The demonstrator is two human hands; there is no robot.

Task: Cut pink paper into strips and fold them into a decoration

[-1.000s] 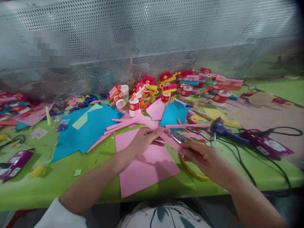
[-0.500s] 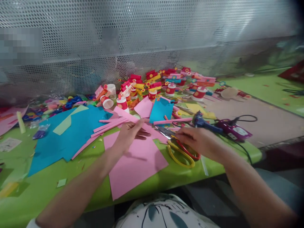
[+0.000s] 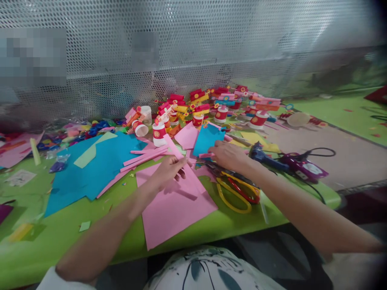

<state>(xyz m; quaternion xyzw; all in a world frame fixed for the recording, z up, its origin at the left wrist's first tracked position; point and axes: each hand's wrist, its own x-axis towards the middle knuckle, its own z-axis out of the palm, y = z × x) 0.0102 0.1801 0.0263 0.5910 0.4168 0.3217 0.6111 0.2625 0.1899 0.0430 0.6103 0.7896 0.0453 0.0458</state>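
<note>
My left hand [image 3: 171, 169] is closed on a pink paper strip [image 3: 191, 177], holding it slanted above a square pink sheet [image 3: 178, 217]. My right hand [image 3: 229, 155] is over the small blue paper [image 3: 207, 139], its fingers bent down and slightly apart. A thin pink strip [image 3: 205, 155] lies under or against those fingertips; contact is hard to make out. Below my right wrist, scissors with yellow and red handles [image 3: 234, 197] rest on the table. More cut pink strips [image 3: 145, 157] lie to the left of my left hand.
A blue glue gun [image 3: 266, 157] and a purple box with a cord [image 3: 308, 167] are on the right. Several red-and-white cup models [image 3: 220, 114] stand at the back before a perforated metal panel [image 3: 193, 56]. A large blue sheet [image 3: 99, 173] covers the left side.
My right hand has let go of the scissors and moved up and left to the blue paper. The pink strip in my left hand has tilted more steeply.
</note>
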